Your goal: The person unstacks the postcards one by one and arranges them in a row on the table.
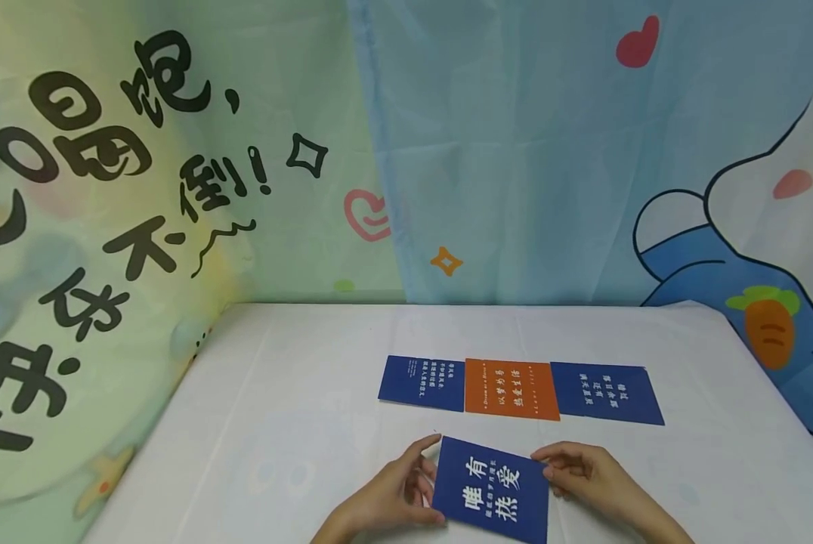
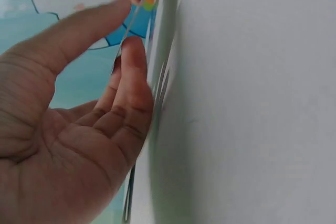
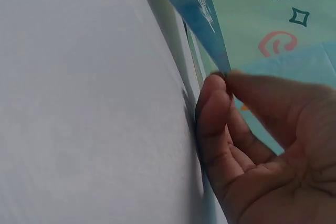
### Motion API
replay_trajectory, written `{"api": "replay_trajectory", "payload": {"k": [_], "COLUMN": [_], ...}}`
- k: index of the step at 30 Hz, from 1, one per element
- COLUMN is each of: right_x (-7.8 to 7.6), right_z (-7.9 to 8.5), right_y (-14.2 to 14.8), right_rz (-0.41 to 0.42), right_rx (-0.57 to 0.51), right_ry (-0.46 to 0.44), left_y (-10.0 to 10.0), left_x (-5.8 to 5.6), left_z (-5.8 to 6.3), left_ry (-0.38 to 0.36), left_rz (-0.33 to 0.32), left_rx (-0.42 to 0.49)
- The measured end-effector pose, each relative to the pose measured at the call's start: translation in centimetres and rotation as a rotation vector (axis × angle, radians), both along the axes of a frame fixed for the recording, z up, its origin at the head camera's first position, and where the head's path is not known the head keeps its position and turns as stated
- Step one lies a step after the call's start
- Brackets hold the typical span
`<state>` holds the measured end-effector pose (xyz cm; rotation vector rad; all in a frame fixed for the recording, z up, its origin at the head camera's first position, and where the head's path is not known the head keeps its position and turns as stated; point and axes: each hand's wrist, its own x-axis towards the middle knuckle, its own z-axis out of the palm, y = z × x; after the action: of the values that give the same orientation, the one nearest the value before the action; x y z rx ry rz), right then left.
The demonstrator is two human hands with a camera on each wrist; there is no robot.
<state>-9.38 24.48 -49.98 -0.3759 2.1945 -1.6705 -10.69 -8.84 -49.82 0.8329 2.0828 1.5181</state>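
Note:
A square blue card with white lettering is held tilted at the front of the table. My left hand is at its left edge, with thumb and fingers on either side. In the left wrist view a gap shows between the thumb and the curled fingers, and the card appears as a thin edge between them. The right hand pinches the card by its upper right corner, thumb against fingertips, as the right wrist view shows at the card corner.
Behind the hands, a blue card, an orange card and another blue card lie in a row on the white tabletop. A printed cloth backdrop rises behind the table.

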Motion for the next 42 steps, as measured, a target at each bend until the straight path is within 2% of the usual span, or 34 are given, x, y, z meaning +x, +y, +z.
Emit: {"api": "replay_trajectory", "payload": {"k": [3,6,8,13,15,17,19,21,26,29,31,36,39,42], "right_x": [0.0,0.0,0.0,0.0,0.0,-0.1,-0.1,-0.1,-0.1,-0.1,-0.2,-0.3,-0.4,-0.5], "right_z": [0.1,0.2,0.2,0.3,0.3,0.4,0.5,0.6,0.6,0.4,0.3,0.3,0.4,0.6], "right_y": [-0.1,-0.4,-0.7,-2.1,-2.4,-2.7,-2.8,-2.9,-3.3,-3.8,-4.1,-4.8,-5.2,-5.6], "right_rz": [-0.01,-0.054,-0.121,-0.37,-0.434,-0.464,-0.458,-0.416,-0.275,-0.228,-0.196,-0.079,-0.07,-0.125], "right_rx": [-0.086,-0.1,-0.083,-0.116,-0.132,-0.113,-0.087,-0.063,-0.047,-0.079,-0.128,-0.272,-0.276,-0.219], "right_ry": [-0.046,-0.096,-0.099,-0.135,-0.162,-0.176,-0.196,-0.19,-0.105,-0.047,0.012,0.237,0.289,0.234], "left_y": [0.1,0.1,0.1,-0.1,-0.2,-0.2,-0.2,-0.2,-0.3,-0.5,-0.7,-1.4,-1.7,-1.9], "left_x": [-0.2,-0.4,-0.5,-0.6,-0.6,-0.6,-0.6,-0.7,-0.9,-1.1,-1.3,-1.7,-2.0,-2.1], "left_z": [-0.2,-0.5,-0.7,-0.9,-0.8,-0.6,-0.5,-0.5,-0.5,-0.2,0.1,0.4,0.5,0.5], "left_ry": [0.023,0.041,0.041,0.048,0.06,0.066,0.082,0.095,0.117,0.119,0.131,0.169,0.176,0.182], "left_rz": [0.049,0.084,0.102,0.142,0.156,0.173,0.193,0.217,0.26,0.278,0.288,0.305,0.319,0.33], "left_rx": [-0.009,-0.03,-0.035,-0.023,-0.013,-0.006,-0.007,-0.01,-0.014,-0.02,-0.024,-0.023,-0.035,-0.049]}}
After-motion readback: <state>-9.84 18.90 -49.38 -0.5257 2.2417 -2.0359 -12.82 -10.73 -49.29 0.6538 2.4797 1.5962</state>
